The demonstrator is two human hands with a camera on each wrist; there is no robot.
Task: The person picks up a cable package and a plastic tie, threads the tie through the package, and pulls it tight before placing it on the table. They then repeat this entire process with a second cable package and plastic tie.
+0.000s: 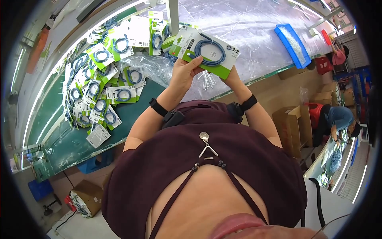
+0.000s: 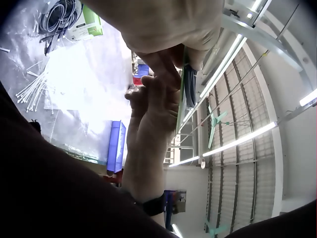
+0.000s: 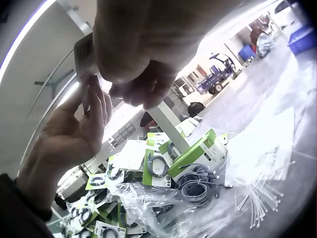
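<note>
Maroon cloth of my top point(image 1: 171, 147) lies nearest the head camera; beyond it, the carded cable point(image 1: 214, 55) is held above the worktop point(image 1: 254, 32) near its front edge, printed face toward me. Fingers of my left hand point(image 1: 184, 75) grip the card's lower left corner, thumb on the face at the coil's lower left. My right hand point(image 1: 232, 79) is at the lower right, mostly behind the card; whether its fingers grip or merely support, I cannot tell. I judge the step to be handling and checking one pack. Support both ends evenly to prevent bowing. Pinch the card margin; do not press the coil. Angle the face to avoid lamp glare. Maintain clearance from the white ties point(image 1: 207, 81) by the worktop's front edge and the plastic bag point(image 1: 149, 65) toward its left end.
</note>
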